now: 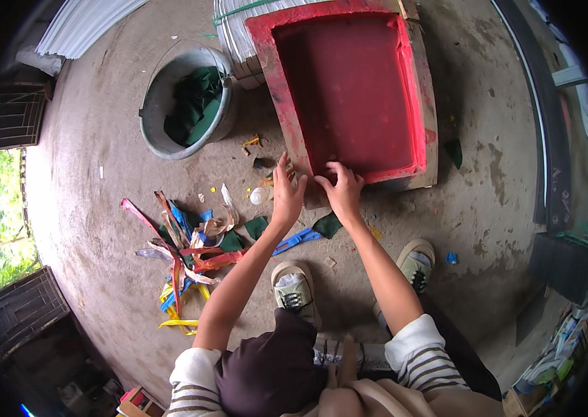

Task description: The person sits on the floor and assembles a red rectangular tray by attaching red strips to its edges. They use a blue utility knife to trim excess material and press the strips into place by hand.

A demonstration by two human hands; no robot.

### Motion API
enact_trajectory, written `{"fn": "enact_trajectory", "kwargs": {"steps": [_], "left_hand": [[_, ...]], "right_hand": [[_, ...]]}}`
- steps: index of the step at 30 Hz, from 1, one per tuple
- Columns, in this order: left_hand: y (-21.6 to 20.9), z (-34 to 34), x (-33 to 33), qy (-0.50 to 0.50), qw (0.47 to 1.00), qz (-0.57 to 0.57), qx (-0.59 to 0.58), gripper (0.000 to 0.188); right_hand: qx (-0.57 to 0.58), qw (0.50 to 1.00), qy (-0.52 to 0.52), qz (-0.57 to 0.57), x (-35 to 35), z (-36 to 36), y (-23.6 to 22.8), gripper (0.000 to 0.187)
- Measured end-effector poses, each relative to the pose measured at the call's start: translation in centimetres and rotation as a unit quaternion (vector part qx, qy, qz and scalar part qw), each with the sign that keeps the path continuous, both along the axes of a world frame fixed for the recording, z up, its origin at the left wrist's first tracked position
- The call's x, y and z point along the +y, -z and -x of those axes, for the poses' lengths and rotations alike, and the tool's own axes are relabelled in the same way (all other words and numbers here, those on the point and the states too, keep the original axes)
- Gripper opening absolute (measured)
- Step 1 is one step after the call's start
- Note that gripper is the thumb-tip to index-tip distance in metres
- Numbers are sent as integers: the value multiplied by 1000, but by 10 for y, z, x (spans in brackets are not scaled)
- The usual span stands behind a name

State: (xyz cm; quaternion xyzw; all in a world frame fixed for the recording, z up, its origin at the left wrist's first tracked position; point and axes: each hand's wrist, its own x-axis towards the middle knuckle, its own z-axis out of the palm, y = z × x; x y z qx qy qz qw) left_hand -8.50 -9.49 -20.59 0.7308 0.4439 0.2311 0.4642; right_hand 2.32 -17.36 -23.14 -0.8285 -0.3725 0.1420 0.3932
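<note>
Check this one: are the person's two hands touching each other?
Apart: the head view shows part of the red-smeared frame in the gap between the left hand and right hand.

No text, label or number legible in the head view. Only candidate: pale marks [556, 174] on the dark beam [549, 125] at far right. They sit on the beam's lower stretch, strung out along its length, a few strokes in each group. Look scrawled by hand rather than printed. Letters or digits, can't tell: too small, and bent by the lens that close to the rim.
</note>
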Motion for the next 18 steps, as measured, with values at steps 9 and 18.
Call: {"fn": "enact_trajectory", "kwargs": {"steps": [9, 18], "left_hand": [[-3, -54, 61, -121, 992, 33, -26, 57], [-2, -58, 49, -134, 991, -11, 3, 55]], "right_hand": [[-56, 998, -31, 11, 6, 20, -12, 21], [176, 983, 31, 27, 13, 7, -16, 13]]}}
